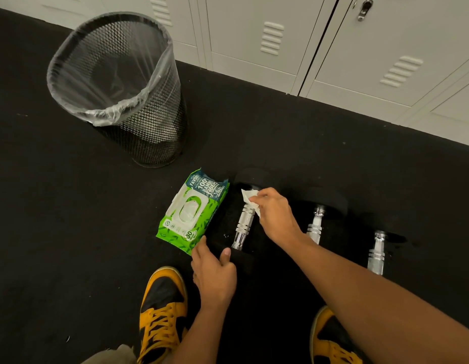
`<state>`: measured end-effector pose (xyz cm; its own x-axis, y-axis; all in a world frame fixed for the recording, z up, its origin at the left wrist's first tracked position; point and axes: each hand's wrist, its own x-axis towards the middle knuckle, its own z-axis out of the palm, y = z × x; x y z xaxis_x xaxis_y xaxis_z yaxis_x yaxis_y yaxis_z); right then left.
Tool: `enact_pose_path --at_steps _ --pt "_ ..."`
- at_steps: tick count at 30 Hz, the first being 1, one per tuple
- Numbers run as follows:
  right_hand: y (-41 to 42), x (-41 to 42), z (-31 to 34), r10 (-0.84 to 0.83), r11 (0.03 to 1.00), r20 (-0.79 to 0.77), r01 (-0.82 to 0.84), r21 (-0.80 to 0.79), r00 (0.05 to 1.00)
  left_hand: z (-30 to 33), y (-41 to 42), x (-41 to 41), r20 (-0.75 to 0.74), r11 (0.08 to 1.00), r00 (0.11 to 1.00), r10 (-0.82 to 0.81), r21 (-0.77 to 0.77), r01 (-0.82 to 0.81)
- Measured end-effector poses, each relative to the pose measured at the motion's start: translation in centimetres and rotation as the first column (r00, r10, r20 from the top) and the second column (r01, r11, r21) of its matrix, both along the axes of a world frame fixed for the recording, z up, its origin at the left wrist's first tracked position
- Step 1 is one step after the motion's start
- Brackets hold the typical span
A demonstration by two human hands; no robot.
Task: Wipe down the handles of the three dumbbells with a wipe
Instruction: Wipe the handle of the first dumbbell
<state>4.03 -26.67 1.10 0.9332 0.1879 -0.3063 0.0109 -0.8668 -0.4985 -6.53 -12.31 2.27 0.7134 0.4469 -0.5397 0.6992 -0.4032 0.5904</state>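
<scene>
Fingers of the right hand point(274, 216) pinch a white wipe point(250, 200) against the shiny handle of the dumbbell point(244, 224) just right of the green wipes pack point(191, 211). The left hand point(213, 271) grips that dumbbell's near black end. Two more dumbbells point(317, 224) point(376, 254) lie farther right of the pack.

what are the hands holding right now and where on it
The right hand pinches a white wipe by its edge, against the far end of the leftmost dumbbell's handle. The left hand grips that dumbbell's near head.
</scene>
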Motion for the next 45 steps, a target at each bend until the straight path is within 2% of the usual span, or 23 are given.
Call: enact_pose_path --at_steps 5,8,12,17,30,34,40,45 --pt "0.7 -0.5 -0.9 -0.018 1.0 -0.09 0.016 -0.018 0.996 0.0 0.0 -1.3 0.018 1.0 1.0 -0.006 -0.002 0.006" --pt "0.7 -0.6 -0.8 0.034 0.997 -0.104 -0.041 -0.062 0.994 0.2 -0.2 -1.3 0.008 0.999 0.999 -0.039 -0.002 0.039" --pt "0.7 -0.6 -0.7 -0.018 0.996 -0.124 0.028 0.085 0.992 0.3 0.1 -1.1 -0.028 0.996 0.996 -0.086 0.013 0.086" --pt "1.2 -1.3 -0.8 -0.106 0.987 -0.139 0.12 0.103 0.985 0.1 0.5 -1.0 -0.024 0.996 0.996 -0.084 0.007 0.084" --pt "1.7 -4.1 -1.5 -0.056 0.971 -0.115 0.081 0.226 0.992 -0.2 1.1 -0.7 -0.037 0.997 0.996 -0.078 -0.004 0.078" --pt "1.8 -4.4 -1.6 -0.013 0.977 -0.125 0.039 0.211 0.992 -0.3 1.3 -0.5 -0.049 0.997 0.996 -0.075 -0.006 0.075" --pt "2.0 -5.4 -2.3 0.068 0.976 -0.212 -0.02 0.218 0.975 -0.6 2.0 -0.1 -0.061 0.996 0.994 -0.091 -0.015 0.091" --pt "1.3 -4.4 -2.1 0.041 0.974 -0.24 0.014 0.225 0.97 -0.7 2.3 0.1 -0.071 0.995 0.992 -0.1 -0.034 0.098"
